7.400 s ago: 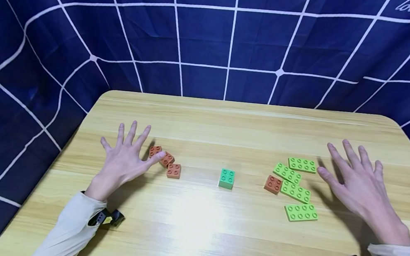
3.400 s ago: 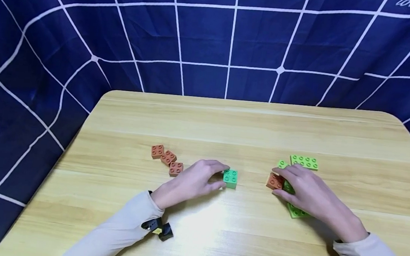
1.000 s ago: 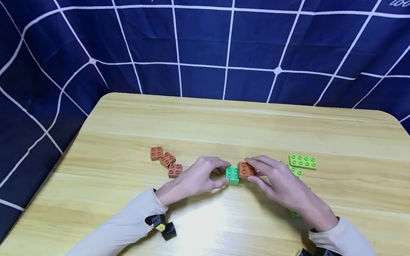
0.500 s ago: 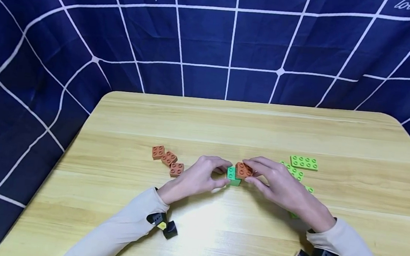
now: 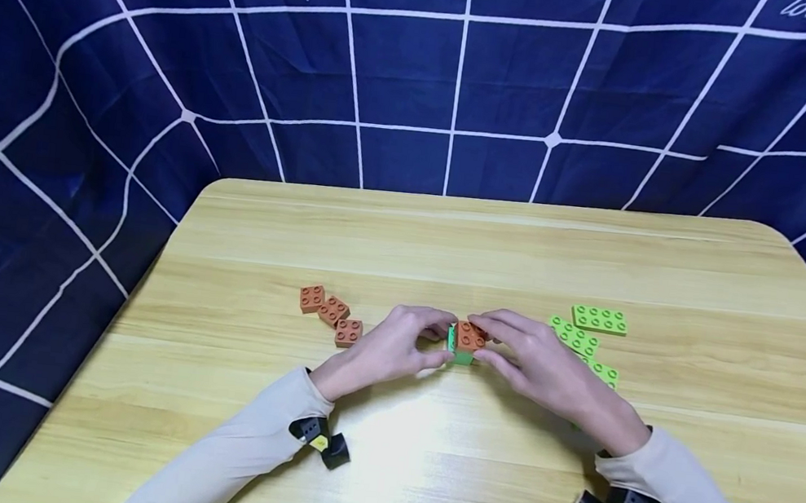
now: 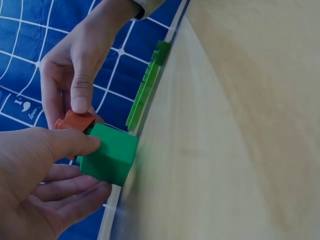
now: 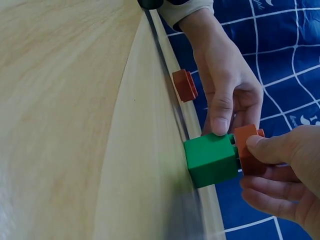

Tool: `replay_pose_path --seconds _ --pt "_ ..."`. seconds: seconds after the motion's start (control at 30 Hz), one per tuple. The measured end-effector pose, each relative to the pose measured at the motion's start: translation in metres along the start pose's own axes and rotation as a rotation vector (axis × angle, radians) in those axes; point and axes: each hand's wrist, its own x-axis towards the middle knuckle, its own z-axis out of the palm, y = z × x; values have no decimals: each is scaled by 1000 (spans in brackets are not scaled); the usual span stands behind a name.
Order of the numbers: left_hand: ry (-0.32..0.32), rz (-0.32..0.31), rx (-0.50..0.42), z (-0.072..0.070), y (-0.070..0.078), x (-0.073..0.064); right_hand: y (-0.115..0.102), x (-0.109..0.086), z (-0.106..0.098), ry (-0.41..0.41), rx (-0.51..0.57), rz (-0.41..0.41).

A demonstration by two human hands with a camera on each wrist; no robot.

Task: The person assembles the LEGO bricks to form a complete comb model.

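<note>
My left hand [image 5: 397, 341] pinches a green two-by-two toy brick [image 7: 210, 159] that stands on the table. Thumb and fingers of my right hand [image 5: 542, 360] grip a reddish-brown two-by-two brick [image 5: 469, 336], which sits just over the green one. In the right wrist view, green studs still show in a narrow gap between the two bricks. The brown brick looks slightly tilted in the left wrist view. From the head view it covers most of the green brick's top.
Beyond my left hand, reddish-brown bricks [image 5: 334, 311] lie in a short diagonal row on the wooden table [image 5: 404, 243]. Several flat lime-green two-by-four bricks [image 5: 599, 320] lie to the right, partly hidden by my right hand. A blue gridded cloth [image 5: 407, 72] hangs behind.
My right hand picked up the brown brick beside the lime bricks and carried it left. In the last second it moved further over the green brick, which my left hand keeps holding.
</note>
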Motion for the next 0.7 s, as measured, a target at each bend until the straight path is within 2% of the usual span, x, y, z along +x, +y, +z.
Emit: replay_pose_path --seconds 0.37,0.7 --pt "-11 27 51 -13 7 0 0 1 3 18 57 22" --pt "2 75 88 -11 7 -1 0 4 6 30 41 12"
